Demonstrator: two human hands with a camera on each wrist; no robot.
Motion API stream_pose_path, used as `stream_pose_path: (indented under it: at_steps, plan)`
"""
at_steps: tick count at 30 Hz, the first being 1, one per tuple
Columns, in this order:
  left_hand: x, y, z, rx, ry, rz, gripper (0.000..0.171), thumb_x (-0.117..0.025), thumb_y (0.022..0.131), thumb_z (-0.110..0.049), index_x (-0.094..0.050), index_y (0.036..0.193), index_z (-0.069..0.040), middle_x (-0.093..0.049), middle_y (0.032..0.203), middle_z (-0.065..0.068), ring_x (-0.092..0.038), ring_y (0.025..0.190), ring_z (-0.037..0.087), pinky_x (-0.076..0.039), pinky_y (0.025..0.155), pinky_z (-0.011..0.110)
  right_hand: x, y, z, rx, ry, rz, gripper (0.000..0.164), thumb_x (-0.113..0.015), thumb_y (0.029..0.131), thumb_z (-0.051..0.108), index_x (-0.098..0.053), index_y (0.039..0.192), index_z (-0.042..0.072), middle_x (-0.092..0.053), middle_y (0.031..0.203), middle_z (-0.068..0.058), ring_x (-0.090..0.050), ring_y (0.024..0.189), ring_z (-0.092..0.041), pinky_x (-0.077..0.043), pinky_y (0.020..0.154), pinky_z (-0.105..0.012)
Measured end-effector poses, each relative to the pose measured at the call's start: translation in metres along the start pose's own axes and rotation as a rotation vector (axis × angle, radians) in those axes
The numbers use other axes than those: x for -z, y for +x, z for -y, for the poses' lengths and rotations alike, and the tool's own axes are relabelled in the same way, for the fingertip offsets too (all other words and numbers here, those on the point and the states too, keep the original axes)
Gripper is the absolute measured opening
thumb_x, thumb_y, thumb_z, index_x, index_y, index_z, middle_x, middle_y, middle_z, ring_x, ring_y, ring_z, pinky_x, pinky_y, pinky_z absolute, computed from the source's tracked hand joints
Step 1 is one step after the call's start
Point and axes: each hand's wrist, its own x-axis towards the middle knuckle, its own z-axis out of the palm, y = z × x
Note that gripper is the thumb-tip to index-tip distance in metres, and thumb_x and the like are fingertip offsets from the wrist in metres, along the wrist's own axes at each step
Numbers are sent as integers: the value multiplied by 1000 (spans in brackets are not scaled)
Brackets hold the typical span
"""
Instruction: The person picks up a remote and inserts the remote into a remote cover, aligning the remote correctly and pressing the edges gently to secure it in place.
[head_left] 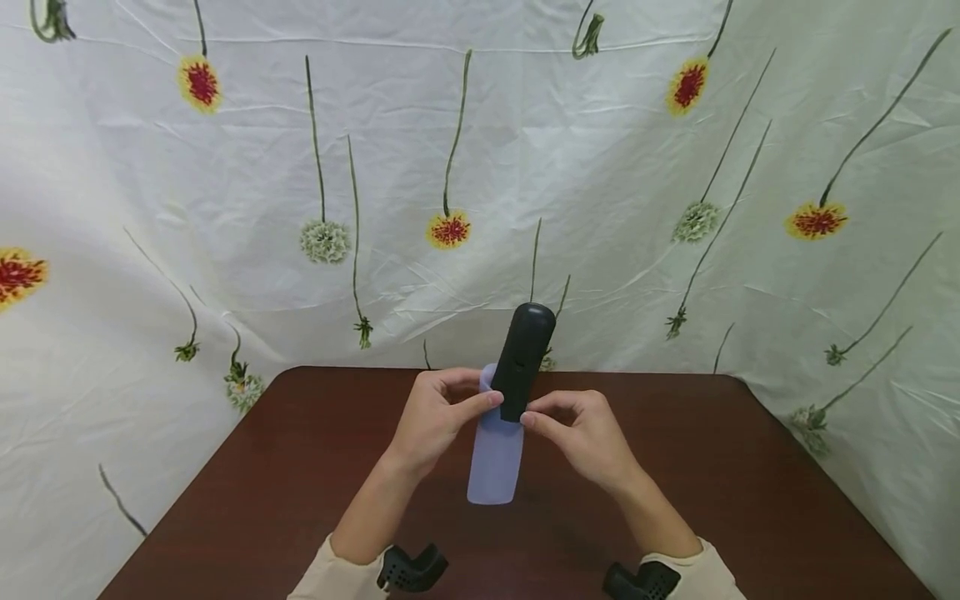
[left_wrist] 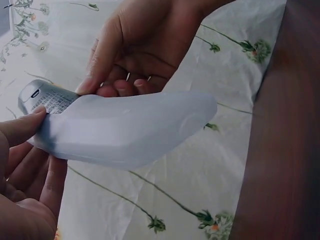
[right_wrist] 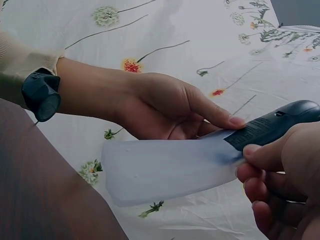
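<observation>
A black remote control (head_left: 527,350) with a rounded top leans over the mouth of a translucent lavender sleeve (head_left: 495,471). Small printed text and a port show on the remote in both wrist views. Part of the remote lies inside the sleeve's opening, where a dark patch shows through the material. My left hand (head_left: 427,421) pinches the sleeve's rim and the remote's edge from the left, thumb on top. From the right, my right hand (head_left: 588,437) pinches the sleeve's mouth beside the remote's lower end. The sleeve's closed end (right_wrist: 117,175) hangs free, above the table.
A dark reddish-brown table (head_left: 300,492) lies beneath both hands. Behind it hangs a white cloth (head_left: 390,125) printed with flowers. Black wrist devices (head_left: 412,571) are strapped over cream sleeves.
</observation>
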Motion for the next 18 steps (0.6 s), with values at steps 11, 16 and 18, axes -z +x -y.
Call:
stream_pose_path:
  at_steps: [11, 16, 18]
  plan:
    - [-1, 1, 2, -68, 196, -1, 23, -80, 92, -8, -79, 114, -2, -77, 100, 6, -75, 89, 21, -61, 76, 38, -8, 0, 3, -147, 159, -159, 8, -69, 98, 3, -74, 93, -1, -65, 82, -13, -62, 78, -31, -52, 66, -35]
    - [-3, 1, 3, -59, 154, -26, 25, -80, 91, -7, -78, 115, -1, -77, 102, 7, -74, 93, 23, -61, 78, 39, -9, 0, 2, -114, 200, -151, 10, -72, 98, 7, -73, 95, -2, -65, 83, -12, -62, 78, -25, -54, 68, -32]
    - [-3, 1, 2, -56, 124, -23, 25, -80, 91, -5, -78, 115, 0, -77, 103, 8, -74, 93, 24, -61, 78, 40, -8, 1, 0, -83, 191, -126, 9, -72, 98, 7, -73, 94, -1, -66, 83, -11, -63, 77, -24, -54, 68, -32]
